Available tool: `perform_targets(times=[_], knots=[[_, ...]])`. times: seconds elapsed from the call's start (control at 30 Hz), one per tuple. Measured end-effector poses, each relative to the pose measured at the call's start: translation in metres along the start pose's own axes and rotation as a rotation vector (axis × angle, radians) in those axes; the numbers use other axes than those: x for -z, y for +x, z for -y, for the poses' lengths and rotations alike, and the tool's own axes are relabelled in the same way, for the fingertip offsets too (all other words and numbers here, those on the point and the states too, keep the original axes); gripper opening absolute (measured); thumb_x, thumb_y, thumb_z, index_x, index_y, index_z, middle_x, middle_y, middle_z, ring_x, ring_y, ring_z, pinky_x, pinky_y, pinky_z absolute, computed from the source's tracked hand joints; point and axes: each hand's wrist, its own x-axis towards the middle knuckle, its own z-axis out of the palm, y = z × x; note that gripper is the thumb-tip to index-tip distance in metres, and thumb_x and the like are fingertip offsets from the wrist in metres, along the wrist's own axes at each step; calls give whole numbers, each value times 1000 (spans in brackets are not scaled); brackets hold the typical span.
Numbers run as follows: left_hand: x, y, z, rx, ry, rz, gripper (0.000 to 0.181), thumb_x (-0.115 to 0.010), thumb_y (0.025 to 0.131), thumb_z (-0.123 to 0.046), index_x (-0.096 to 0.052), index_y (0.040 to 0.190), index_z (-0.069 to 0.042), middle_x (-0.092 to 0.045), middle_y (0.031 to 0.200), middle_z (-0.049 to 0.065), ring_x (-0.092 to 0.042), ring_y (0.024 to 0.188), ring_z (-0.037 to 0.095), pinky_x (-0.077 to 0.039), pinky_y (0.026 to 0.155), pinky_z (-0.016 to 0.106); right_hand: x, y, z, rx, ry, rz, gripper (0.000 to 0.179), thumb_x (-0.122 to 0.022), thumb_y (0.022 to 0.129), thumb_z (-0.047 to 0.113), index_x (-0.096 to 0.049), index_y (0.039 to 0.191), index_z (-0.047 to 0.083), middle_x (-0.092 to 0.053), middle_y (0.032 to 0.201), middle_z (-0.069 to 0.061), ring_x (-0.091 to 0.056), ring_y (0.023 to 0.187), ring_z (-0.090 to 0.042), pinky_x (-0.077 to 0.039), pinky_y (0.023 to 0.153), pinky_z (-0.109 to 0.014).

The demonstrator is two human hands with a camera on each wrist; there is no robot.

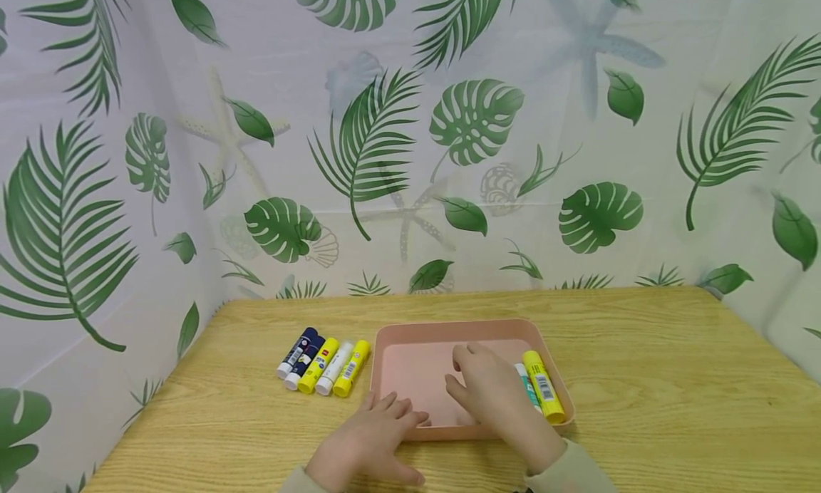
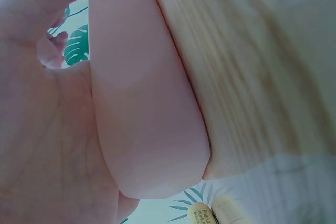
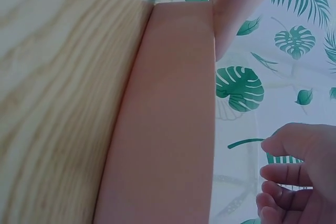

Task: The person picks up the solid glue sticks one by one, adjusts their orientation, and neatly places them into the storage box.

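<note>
A shallow pink tray (image 1: 417, 372) sits on the table. My left hand (image 1: 375, 439) lies with spread fingers over its front left corner; in the left wrist view the palm is beside the tray's outer wall (image 2: 149, 103). Above the tray's middle hovers my right hand (image 1: 490, 390), its fingers loosely bent. Nothing shows between those fingers (image 3: 286, 174) in the right wrist view. A yellow glue stick (image 1: 544, 387) lies along the tray's right side, and a green-and-white glue stick (image 1: 527, 385) beside it is partly hidden by the right hand.
Left of the tray, several glue sticks lie side by side: two dark blue ones (image 1: 301, 357) with white caps, a yellow one (image 1: 318, 365), a white one (image 1: 334, 368) and another yellow one (image 1: 351, 368). A leaf-print cloth (image 1: 398, 265) stands behind the wooden table (image 1: 654, 379).
</note>
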Motion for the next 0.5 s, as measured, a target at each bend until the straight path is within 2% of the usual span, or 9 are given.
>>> perform_targets(times=[0.3, 0.5], knots=[[3, -2, -2, 7, -3, 1, 71, -62, 69, -57, -44, 130, -25, -39, 135, 5, -26, 127, 30, -14, 101, 55, 7, -6, 0, 13, -10, -65, 16, -66, 76, 21, -53, 77, 12, -44, 69, 6, -39, 57, -8, -37, 48, -19], [0, 0, 0, 16, -9, 8, 71, -62, 69, -57, -44, 130, -26, -39, 135, 5, -26, 127, 30, -13, 101, 55, 10, -13, -7, 66, -17, -161, 17, -68, 73, 17, -53, 73, 10, -44, 68, 5, -37, 55, -8, -35, 46, -19]])
